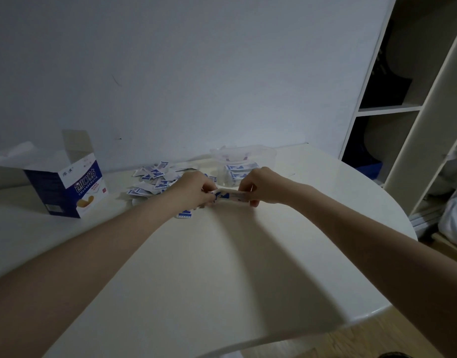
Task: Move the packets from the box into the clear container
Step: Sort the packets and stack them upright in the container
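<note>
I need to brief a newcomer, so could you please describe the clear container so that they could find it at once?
Start at the white table and look to its far edge by the wall. The clear container stands there just beyond the right hand, right of the loose packets. Unlike the blue box at far left, it is see-through, with packets stacked inside.

blue-white packets (pixel 155 180), navy box (pixel 67 192)

Box (pixel 67 187) left of packets (pixel 155 180), container (pixel 244 164) right.

Packet stack (pixel 228 195) between both hands
</note>
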